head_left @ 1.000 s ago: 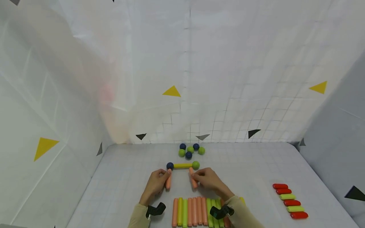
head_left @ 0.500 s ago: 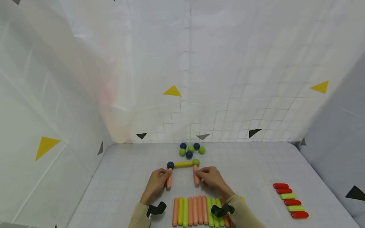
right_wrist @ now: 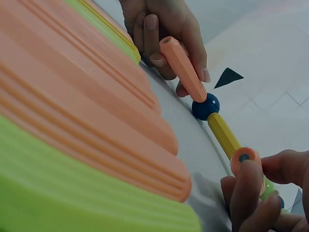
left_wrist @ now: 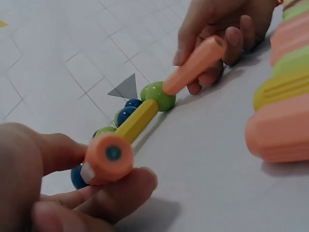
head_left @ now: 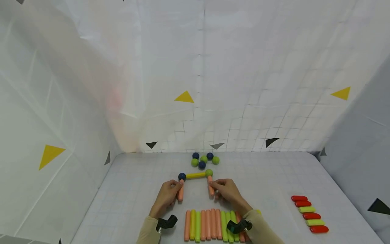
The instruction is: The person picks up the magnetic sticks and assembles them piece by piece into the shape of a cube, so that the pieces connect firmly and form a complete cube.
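Here we see left hand (head_left: 166, 195) and right hand (head_left: 228, 190) each pinching an orange rod (head_left: 181, 194), seemingly end-on against blue ball (head_left: 182, 176) and green ball (head_left: 209, 173) respectively.

Room between held sticks (head_left: 181, 195); yellow stick (head_left: 196, 175) blocks far side.

Orange sticks (right_wrist: 183, 69): plastic-looking, satin, grooved | yellow stick (left_wrist: 138, 124): ridged plastic | blue ball (right_wrist: 206, 107), green ball (left_wrist: 160, 96): smooth, glossy | red pieces (head_left: 319, 229): glossy | sleeves (head_left: 149, 231): matt cloth | backdrop (head_left: 259, 51): thin sheeting, faint sheen
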The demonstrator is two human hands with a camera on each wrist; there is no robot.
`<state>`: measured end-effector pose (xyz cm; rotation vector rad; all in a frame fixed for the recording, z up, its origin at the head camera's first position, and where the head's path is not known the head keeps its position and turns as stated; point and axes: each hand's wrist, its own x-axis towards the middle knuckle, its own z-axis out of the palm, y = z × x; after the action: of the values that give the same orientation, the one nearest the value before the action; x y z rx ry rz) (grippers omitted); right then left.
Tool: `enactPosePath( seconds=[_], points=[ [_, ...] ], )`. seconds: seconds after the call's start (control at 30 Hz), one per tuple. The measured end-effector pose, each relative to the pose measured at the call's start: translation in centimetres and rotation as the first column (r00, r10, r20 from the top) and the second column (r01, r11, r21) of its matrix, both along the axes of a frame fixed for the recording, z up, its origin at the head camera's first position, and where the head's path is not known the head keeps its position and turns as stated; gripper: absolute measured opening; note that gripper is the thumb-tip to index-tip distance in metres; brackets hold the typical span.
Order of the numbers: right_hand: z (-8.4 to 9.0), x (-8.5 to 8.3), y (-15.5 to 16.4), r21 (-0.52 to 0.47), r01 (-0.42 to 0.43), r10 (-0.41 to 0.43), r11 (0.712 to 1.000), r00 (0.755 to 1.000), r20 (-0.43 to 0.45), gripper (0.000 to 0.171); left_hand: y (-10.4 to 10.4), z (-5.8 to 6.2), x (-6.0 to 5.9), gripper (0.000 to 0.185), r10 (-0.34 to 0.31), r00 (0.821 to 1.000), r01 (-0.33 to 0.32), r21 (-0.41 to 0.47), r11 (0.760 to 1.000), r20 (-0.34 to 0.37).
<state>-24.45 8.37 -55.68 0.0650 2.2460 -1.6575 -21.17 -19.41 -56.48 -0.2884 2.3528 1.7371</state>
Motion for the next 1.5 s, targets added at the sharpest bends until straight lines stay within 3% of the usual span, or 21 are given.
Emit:
enactPosePath(
  seconds=[0.13, 0.33, 0.6, 0.77, 1.0, 1.2, 1.3, 1.37, 1.43, 1.5],
  points=[
    [-0.1, 0.1, 0.2, -0.024, -0.012, 0.012, 1.000, 1.000, -0.006, 0.049, -0.2, 0.3, 0.1, 0.052, -0.017, 0.999, 0.015, 0.056, 0.998, 0.042],
    [-0.3, 0.1, 1.2, -0.097, -0.097, 0.094, 0.991, 0.995, -0.026, 0.062, -0.4, 0.5, 0.1, 0.044, -0.058, 0.994, 0.044, 0.146, 0.988, 0.093],
    [-0.6, -0.5, 2.7, -0.225, -0.104, 0.119, 0.969, 0.991, 0.053, 0.065, -0.9, 0.7, 0.1, 0.031, -0.150, 0.985, 0.128, 0.217, 0.968, 0.086],
    [-0.7, -1.0, 3.2, -0.278, -0.087, 0.124, 0.957, 0.985, 0.119, 0.065, -0.8, 0.6, 0.1, 0.027, -0.182, 0.982, 0.169, 0.202, 0.965, 0.052],
    [-0.9, -1.2, 3.6, -0.346, -0.072, 0.126, 0.935, 0.982, 0.139, 0.059, 0.2, 0.5, 0.5, 0.020, -0.187, 0.982, 0.190, 0.119, 0.975, -0.031],
    [-1.2, -1.5, 3.6, -0.381, -0.028, 0.098, 0.924, 0.982, 0.164, 0.059, 0.2, 0.6, 0.7, 0.018, -0.285, 0.958, 0.288, 0.114, 0.951, -0.040],
    [-1.2, -1.7, 3.6, -0.395, -0.023, 0.100, 0.919, 0.979, 0.177, 0.057, 0.4, 0.5, 0.7, 0.014, -0.321, 0.939, 0.327, 0.037, 0.944, -0.121],
    [-1.2, -1.7, 3.7, -0.413, -0.030, 0.113, 0.910, 0.978, 0.178, 0.057, 0.7, 0.3, 0.6, 0.009, -0.319, 0.917, 0.302, -0.104, 0.948, -0.240],
    [-1.2, -1.7, 3.7, -0.428, -0.042, 0.127, 0.903, 0.977, 0.173, 0.058, 1.1, 0.0, 0.6, 0.017, -0.309, 0.879, 0.200, -0.309, 0.930, -0.363],
    [-1.2, -1.7, 3.7, -0.442, -0.047, 0.135, 0.896, 0.976, 0.172, 0.058, 1.4, -0.2, 0.6, 0.032, -0.299, 0.842, 0.056, -0.479, 0.876, -0.450]
  ],
)
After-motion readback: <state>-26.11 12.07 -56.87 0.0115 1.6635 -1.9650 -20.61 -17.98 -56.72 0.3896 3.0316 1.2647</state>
